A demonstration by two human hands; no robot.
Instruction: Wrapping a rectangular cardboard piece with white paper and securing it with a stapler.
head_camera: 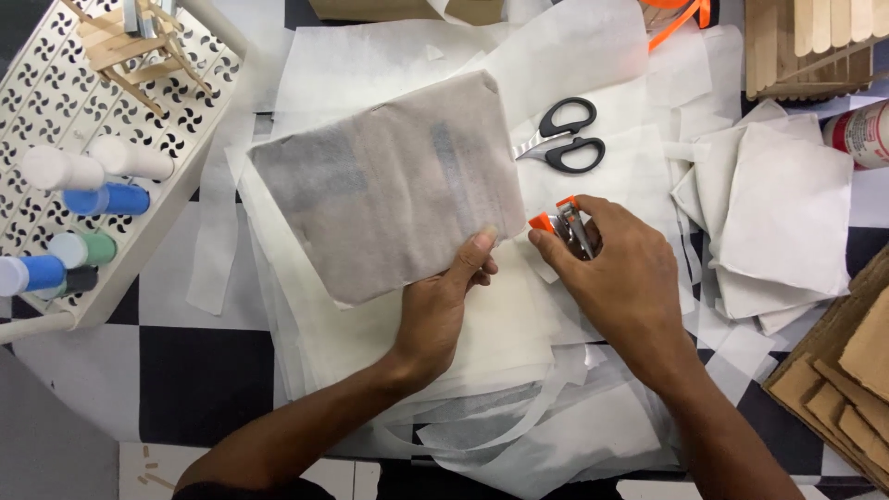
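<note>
My left hand (443, 306) pinches the lower right corner of a flat packet wrapped in thin grey-white tissue paper (389, 185), holding it tilted above the table. Just to the right of that corner, my right hand (622, 278) grips a small orange and metal stapler (563, 226), whose jaws point at the packet's edge. Black-handled scissors (567, 135) lie shut on the paper above my right hand.
Loose white tissue sheets and strips (519, 370) cover the black-and-white checkered table. A stack of wrapped white squares (787, 213) lies at right, cardboard pieces (852, 370) at lower right, and wooden sticks (815, 37) at top right. A white perforated tray (157, 176) with paint bottles stands at left.
</note>
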